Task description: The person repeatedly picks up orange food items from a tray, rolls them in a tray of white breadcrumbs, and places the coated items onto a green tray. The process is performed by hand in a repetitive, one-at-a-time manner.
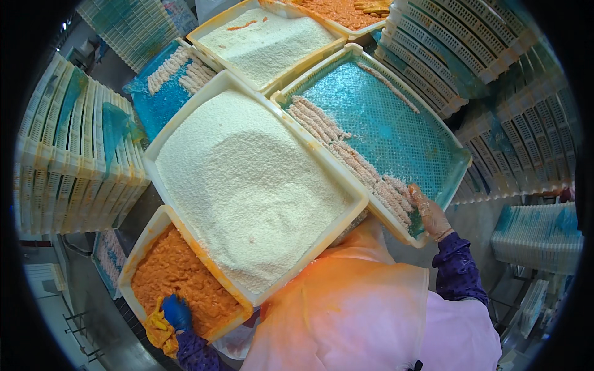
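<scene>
My right hand [431, 217], in a clear glove, reaches over the near end of a plastic tray [394, 134] lined with teal mesh. Its fingertips touch the ends of crumb-coated strips [392, 199], which lie in rows along the tray's left side; whether it grips one is unclear. My left hand [177, 314], in a blue glove, is at the near left of a tub [162, 214] of wet orange mixture [181, 273]. A crumpled yellow rubber glove [160, 331] lies against this hand over the rim. The left fingers are not clearly visible.
A large tub of pale crumbs [260, 185] stands between both hands. Beyond it are another crumb tub [278, 41] and a second orange-mix tub [336, 11] with a yellow-gloved hand [373, 7]. Stacked trays rise at left [74, 153] and right [441, 51].
</scene>
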Motion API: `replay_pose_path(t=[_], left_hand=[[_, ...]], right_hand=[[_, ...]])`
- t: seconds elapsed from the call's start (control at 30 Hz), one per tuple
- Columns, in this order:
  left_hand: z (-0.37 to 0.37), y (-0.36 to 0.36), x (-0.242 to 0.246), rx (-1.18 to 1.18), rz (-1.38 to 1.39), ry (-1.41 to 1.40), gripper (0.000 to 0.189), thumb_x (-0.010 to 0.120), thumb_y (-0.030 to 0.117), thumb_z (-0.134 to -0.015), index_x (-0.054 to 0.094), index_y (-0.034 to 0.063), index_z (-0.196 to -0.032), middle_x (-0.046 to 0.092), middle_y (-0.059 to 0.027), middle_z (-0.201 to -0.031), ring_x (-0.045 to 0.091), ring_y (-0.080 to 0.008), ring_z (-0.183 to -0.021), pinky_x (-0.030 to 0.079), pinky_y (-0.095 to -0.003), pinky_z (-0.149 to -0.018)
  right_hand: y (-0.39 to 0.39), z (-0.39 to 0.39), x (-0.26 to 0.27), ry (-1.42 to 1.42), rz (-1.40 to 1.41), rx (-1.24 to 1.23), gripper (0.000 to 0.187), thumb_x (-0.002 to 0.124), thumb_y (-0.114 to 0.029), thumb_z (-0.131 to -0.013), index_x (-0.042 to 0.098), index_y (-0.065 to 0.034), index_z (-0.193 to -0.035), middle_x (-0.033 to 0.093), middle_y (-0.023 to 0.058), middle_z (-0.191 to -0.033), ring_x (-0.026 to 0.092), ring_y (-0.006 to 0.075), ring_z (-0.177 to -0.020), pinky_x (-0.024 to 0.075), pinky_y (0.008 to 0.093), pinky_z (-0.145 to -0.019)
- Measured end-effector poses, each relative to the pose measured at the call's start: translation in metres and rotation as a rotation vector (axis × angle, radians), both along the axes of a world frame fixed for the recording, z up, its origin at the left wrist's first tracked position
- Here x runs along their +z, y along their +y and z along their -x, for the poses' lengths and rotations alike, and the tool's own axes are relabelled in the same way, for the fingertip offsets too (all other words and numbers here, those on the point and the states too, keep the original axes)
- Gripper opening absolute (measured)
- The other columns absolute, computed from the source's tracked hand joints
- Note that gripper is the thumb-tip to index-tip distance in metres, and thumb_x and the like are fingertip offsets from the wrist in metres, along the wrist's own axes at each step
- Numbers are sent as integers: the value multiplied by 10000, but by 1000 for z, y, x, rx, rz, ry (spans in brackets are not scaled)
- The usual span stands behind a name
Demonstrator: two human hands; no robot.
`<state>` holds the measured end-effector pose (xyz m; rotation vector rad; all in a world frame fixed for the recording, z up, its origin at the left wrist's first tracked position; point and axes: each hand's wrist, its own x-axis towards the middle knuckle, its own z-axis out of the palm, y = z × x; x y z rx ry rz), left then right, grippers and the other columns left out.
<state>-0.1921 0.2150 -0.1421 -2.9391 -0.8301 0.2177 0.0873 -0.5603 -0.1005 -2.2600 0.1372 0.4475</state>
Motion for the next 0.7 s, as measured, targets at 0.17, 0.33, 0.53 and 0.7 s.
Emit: replay_pose_path(t=[0.17,0.33,0.53,0.7], left_hand=[[22,21,-26,245,283,-170,219,704,177,-939,689,-32,-1005,661,-212,-982,648,-396,-932,510,-493,-788],[19,12,-19,110,82,-8,235,739,193,-911,689,-24,-986,660,-224,-987,643,-411,-921,508,-502,-783],[12,0,-1,122,106,-10,244,766,165,-874,685,-11,-1023,661,-233,-1064,630,-437,-965,517,-492,-830],[37,2,-31,228,389,-567,186,667,117,-979,665,-35,-1085,677,-203,-1100,653,-363,-1000,515,-446,-878]], right_hand=[[-3,3,-3,65,-49,14,628,375,-497,-1108,452,-42,-1533,593,207,-1438,557,382,-1314,423,365,-1095],[9,-9,-9,20,6,17,616,396,-490,-1106,453,-56,-1539,595,184,-1448,583,299,-1280,430,347,-1084],[44,-39,16,235,-190,-76,632,375,-507,-1110,461,-51,-1540,559,158,-1496,567,242,-1312,436,375,-1098],[53,-79,10,-140,-364,106,571,418,-459,-1114,520,-50,-1500,623,124,-1413,588,229,-1271,446,375,-1106]])
